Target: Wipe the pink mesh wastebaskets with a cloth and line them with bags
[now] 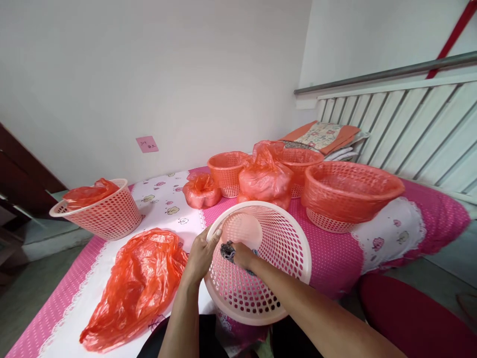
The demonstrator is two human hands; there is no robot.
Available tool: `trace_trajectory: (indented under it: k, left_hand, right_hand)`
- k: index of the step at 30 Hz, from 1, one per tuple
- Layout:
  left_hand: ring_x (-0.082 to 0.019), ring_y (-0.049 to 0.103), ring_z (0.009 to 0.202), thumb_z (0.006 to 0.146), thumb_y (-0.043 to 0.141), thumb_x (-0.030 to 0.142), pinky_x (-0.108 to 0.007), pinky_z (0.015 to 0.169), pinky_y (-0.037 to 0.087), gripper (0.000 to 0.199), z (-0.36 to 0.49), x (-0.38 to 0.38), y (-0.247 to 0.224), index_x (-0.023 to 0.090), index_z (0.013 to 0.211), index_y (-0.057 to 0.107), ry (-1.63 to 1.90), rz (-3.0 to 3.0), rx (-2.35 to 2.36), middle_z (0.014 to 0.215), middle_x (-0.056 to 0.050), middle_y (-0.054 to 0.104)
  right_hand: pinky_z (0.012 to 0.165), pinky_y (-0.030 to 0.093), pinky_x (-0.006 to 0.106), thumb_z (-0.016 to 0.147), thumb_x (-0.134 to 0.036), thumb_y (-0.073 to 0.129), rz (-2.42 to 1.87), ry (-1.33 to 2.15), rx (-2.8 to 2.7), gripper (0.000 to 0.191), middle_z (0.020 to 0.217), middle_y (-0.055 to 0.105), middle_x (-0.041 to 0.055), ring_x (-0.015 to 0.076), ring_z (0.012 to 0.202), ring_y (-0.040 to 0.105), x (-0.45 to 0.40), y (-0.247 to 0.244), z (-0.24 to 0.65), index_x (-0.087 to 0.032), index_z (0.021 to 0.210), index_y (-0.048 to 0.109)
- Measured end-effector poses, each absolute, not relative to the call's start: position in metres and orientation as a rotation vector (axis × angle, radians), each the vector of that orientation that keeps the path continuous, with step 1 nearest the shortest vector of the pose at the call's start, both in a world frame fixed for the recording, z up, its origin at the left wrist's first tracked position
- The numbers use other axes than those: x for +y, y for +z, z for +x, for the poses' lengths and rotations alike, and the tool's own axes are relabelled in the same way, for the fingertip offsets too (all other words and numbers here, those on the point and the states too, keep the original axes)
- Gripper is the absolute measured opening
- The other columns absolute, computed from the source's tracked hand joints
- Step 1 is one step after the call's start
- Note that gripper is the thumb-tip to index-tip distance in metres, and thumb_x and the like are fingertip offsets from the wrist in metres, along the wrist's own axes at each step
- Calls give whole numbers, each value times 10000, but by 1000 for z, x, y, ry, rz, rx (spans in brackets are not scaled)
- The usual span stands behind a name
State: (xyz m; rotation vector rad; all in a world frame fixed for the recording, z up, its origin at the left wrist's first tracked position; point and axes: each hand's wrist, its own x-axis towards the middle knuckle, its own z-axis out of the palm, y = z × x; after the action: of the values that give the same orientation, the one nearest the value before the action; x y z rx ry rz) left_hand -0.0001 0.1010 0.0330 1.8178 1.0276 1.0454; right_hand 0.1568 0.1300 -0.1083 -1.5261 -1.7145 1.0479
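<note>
A pale pink plastic basket with a perforated wall is tilted so that its mouth faces me. My left hand grips its rim on the left side, thumb over the edge. Inside the basket, my right hand is closed on a bunched dark grey patterned cloth, held near the left inner wall. Part of the cloth also shows below and behind the hand. To the left of the basket, a crumpled red plastic bag lies flat on the bed.
At the left stands another pink basket with a red bag in it. Several red-lined baskets, including a large one, and a knotted red bag stand behind. A dark red round stool is at the right.
</note>
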Motion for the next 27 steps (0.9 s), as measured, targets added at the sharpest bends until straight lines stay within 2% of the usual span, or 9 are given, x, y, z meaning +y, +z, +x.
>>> trace_trajectory:
  k: [9, 12, 14, 17, 20, 23, 27]
  left_hand:
    - [-314, 595, 1392, 965, 591, 575, -467, 1211, 389, 560, -4, 102, 29, 194, 1365, 686, 1113, 1750, 1020, 1427, -107, 714]
    - [-313, 607, 1380, 962, 597, 576, -458, 1200, 403, 565, -6, 101, 29, 188, 1363, 687, 1122, 1735, 1012, 1420, -111, 718]
    - [-314, 619, 1365, 961, 595, 581, -452, 1188, 415, 570, -6, 101, 30, 185, 1361, 687, 1115, 1737, 1012, 1419, -113, 718]
    - [-316, 619, 1364, 957, 592, 594, -450, 1182, 423, 585, -6, 101, 32, 184, 1364, 683, 1104, 1735, 1006, 1428, -113, 712]
    - [-321, 617, 1364, 948, 605, 604, -451, 1182, 422, 601, -7, 101, 32, 173, 1360, 685, 1099, 1725, 994, 1422, -118, 715]
    - [-326, 609, 1372, 948, 607, 606, -455, 1189, 411, 607, -8, 101, 33, 177, 1370, 680, 1086, 1737, 985, 1427, -121, 712]
    - [-331, 608, 1375, 958, 605, 591, -466, 1194, 406, 581, -10, 100, 33, 184, 1365, 686, 1063, 1733, 967, 1436, -120, 706]
  right_hand:
    - [672, 423, 269, 755, -33, 636, -1606, 1052, -1713, 245, 831, 735, 46, 192, 728, 630, 91, -84, 146, -162, 939, 733]
    - [725, 451, 276, 758, -31, 608, -1547, 1038, -1727, 285, 935, 771, 50, 222, 832, 679, 72, -74, 144, -188, 955, 741]
    - [791, 469, 283, 739, 1, 566, -1468, 1043, -1726, 381, 1017, 784, 42, 234, 924, 701, 57, -66, 144, -206, 1003, 746]
    - [837, 476, 292, 706, 20, 520, -1362, 1061, -1701, 474, 1009, 781, 26, 230, 947, 707, 35, -52, 144, -222, 1042, 750]
    - [789, 458, 275, 682, 4, 522, -1221, 1035, -1716, 368, 920, 751, 14, 204, 878, 677, 16, -40, 145, -209, 894, 734]
    - [749, 434, 256, 692, -25, 538, -1061, 1013, -1791, 212, 883, 696, 11, 174, 831, 634, 0, -34, 150, -198, 751, 647]
    - [733, 418, 250, 673, -15, 478, -1027, 990, -1990, 197, 836, 626, 5, 158, 815, 612, -20, -29, 168, -206, 676, 525]
